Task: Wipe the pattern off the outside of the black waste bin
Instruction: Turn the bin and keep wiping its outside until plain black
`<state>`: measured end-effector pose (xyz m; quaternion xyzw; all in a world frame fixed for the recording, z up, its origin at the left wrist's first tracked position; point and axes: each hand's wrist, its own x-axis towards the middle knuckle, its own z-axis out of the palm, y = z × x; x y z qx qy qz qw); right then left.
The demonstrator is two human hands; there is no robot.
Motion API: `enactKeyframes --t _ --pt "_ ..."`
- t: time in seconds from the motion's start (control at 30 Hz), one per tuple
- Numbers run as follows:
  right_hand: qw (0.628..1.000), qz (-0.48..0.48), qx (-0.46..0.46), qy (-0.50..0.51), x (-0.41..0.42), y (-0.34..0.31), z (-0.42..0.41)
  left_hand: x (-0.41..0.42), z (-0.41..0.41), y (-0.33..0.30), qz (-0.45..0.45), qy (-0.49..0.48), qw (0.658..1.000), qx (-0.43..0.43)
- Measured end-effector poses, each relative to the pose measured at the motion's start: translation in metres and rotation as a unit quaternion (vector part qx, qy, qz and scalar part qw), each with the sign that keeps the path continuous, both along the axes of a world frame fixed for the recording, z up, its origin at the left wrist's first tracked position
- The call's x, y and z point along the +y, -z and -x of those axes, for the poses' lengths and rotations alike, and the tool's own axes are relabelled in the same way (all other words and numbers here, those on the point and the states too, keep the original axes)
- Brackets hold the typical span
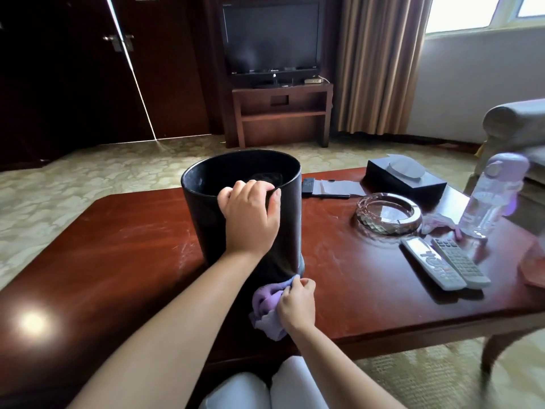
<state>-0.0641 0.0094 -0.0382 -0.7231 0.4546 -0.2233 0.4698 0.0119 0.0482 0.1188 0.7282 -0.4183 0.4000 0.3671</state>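
Bin held at the rim, cloth at its base

The black bin [206,208] stands upright on the bench [118,246]. The left hand [250,219] has its grip clamped over the near rim; the right hand [296,302] pinches a purple cloth [267,302] against the bin's lower outside wall.

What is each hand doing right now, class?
Left hand: closed on the rim of the black waste bin.
Right hand: closed on the purple cloth.
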Motion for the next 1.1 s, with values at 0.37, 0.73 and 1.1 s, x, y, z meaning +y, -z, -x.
enactKeyframes --t 0.37,0.73,1.1 --pt "0.997 0.020 0.071 -0.036 -0.022 0.000 0.003 0.015 -0.021 -0.012 0.057 0.041 0.992 0.104" --pt "0.997 0.048 0.061 0.000 -0.017 0.000 0.003 0.024 -0.032 -0.010 0.062 0.042 0.990 0.120" --pt "0.998 -0.033 0.042 0.034 -0.025 -0.002 0.005 0.021 -0.038 -0.014 0.036 0.045 0.994 0.095"
